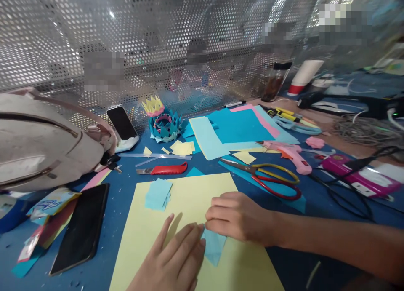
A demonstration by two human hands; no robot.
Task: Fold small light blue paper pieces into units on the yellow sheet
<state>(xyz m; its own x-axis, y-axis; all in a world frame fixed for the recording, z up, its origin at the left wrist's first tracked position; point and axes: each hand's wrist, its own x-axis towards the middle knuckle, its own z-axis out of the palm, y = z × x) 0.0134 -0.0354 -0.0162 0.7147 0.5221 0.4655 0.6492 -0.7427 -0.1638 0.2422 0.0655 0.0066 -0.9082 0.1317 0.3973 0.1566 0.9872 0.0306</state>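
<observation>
A folded piece of light blue paper (215,245) lies on a large pale yellow sheet (135,236), its point toward me. My right hand (236,217) has its fingers curled over the upper edge of that piece, closed on it; the thumb is hidden. At its left edge, my left hand (176,257) pinches with the fingertips, while the little finger sticks out to the side. A small stack of light blue paper squares (158,194) sits on the yellow sheet, up and left of my hands.
Beyond the sheet lie a red utility knife (168,169), scissors (261,173), a pink glue gun (290,154) and coloured paper (240,124). A blue paper crown-like ring (166,126) stands farther back. Left are a dark phone (82,228) and a backpack (47,143); right, a magenta device (356,175) with cables.
</observation>
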